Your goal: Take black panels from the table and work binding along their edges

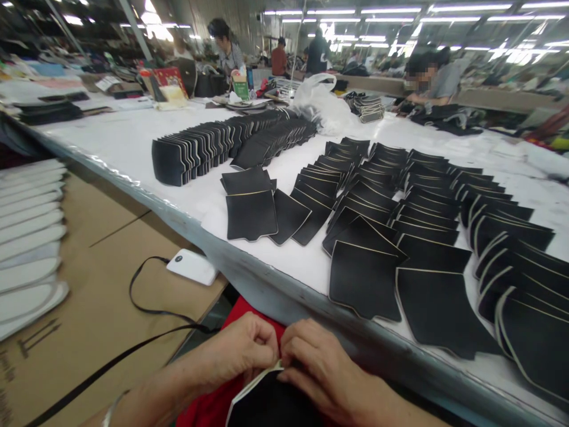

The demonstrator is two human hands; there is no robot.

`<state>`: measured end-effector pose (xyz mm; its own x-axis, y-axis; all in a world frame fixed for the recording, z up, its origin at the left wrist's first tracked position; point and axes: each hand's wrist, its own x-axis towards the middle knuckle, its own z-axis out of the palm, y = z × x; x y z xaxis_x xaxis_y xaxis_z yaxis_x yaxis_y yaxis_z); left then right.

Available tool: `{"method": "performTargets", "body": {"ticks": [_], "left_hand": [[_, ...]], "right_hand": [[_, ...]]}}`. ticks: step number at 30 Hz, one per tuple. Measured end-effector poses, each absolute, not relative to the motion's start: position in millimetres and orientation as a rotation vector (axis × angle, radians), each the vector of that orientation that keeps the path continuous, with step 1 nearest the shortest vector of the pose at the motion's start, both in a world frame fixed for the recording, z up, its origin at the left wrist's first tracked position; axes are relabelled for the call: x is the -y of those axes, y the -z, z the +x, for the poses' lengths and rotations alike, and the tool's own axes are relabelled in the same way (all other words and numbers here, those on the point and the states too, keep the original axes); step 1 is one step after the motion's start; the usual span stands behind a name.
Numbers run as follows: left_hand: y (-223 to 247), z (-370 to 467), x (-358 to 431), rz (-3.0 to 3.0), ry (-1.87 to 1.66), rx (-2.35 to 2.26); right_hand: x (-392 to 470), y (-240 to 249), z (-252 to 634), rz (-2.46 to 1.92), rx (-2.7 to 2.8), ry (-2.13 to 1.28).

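Close to my body, below the table edge, my left hand point(252, 349) pinches the pale edge of a black panel point(271, 403). My right hand point(313, 362) grips the same panel from the other side, its fingertips almost touching those of the left. The panel is black with a light border, and its lower part runs out of the picture. Red cloth point(235, 323) shows behind and under my hands. On the table just ahead lie similar black panels point(364, 279) in overlapping rows.
The white-covered table point(195, 204) carries a long row of standing black pieces point(191, 151) and a clear plastic bag point(320, 104). To the left, a cardboard surface point(111, 237) holds a white corded device point(192, 266) and pale oval pieces point(31, 249). Other people work farther back.
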<state>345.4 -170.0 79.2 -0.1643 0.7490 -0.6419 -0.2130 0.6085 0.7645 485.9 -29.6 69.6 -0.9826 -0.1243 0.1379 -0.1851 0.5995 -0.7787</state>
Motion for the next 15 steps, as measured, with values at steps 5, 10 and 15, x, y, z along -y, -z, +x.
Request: {"method": "performTargets", "body": {"ticks": [5,10,15], "left_hand": [[-70.5,333.7,169.6,0.811,-0.744,-1.703],[-53.0,317.0,170.9,0.864,-0.655,-1.770],[-64.7,320.2,176.7,0.835,-0.877,-1.509]], "right_hand": [[30.7,-78.0,479.7,0.214,2.824,-1.511],[38.4,-96.1,482.1,0.194,2.884,-1.556],[37.0,-93.4,481.9,0.061,2.857,-1.573]]}}
